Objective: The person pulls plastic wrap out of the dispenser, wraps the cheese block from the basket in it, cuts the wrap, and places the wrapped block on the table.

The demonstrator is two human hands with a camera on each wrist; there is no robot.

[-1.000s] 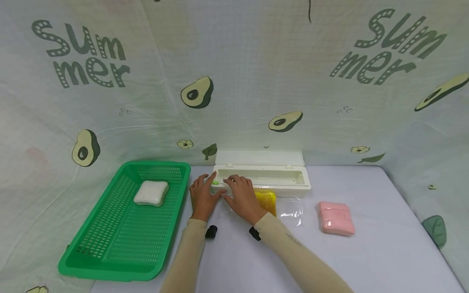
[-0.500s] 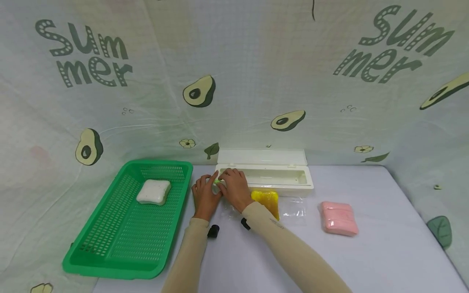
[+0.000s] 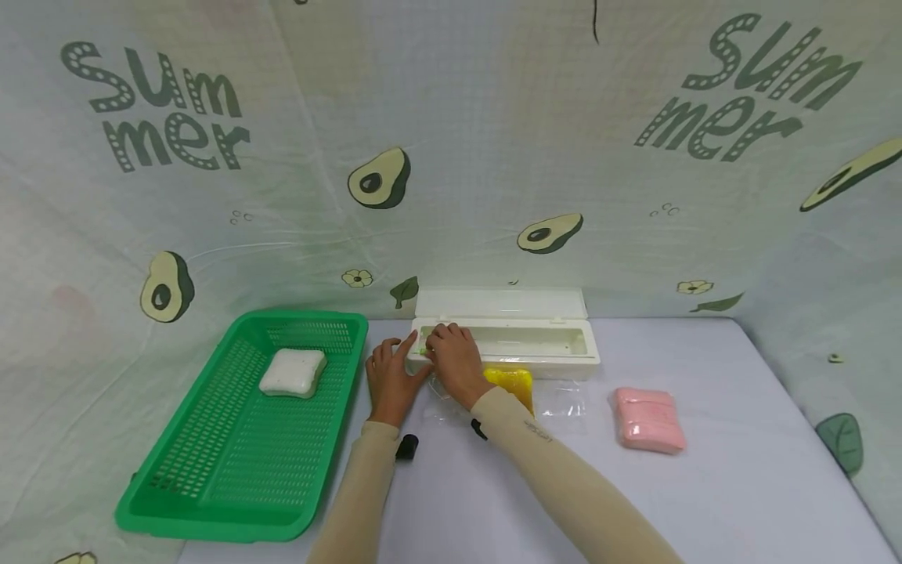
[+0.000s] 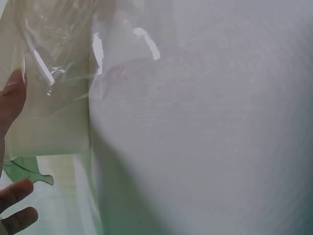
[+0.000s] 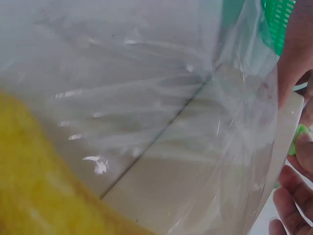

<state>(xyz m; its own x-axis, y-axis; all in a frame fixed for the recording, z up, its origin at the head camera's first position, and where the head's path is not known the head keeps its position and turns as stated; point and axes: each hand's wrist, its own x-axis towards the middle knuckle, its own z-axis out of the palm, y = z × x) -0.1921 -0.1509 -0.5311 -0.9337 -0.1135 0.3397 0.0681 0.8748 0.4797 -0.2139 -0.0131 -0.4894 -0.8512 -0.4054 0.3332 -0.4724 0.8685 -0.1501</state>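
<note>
A long white box (image 3: 543, 364), its lid (image 3: 500, 302) raised, stands against the back cloth; a roll inside is not visible. Clear plastic film (image 3: 561, 401) spreads in front of it, with a yellow sponge (image 3: 520, 382) lying there. My left hand (image 3: 395, 384) braces the box's left end, thumb (image 4: 12, 100) pressing near the film on the front and other fingers loosely spread. With bent fingers my right hand (image 3: 456, 364) pinches a small green piece (image 5: 297, 139), seemingly a slider, at the left of the box's front rim. In the right wrist view, film overlaps the box front.
Left of the hands sits a green plastic basket (image 3: 247, 470) with a white sponge (image 3: 293, 373) in it. A pink sponge (image 3: 648, 420) in clear film lies on the white tabletop (image 3: 740, 486) to the right. The printed cloth (image 3: 465, 141) hangs directly behind the box.
My right hand has moved slightly left and forward onto the rim, and its fingers have closed on the green piece. The left hand stays at the box's left end.
</note>
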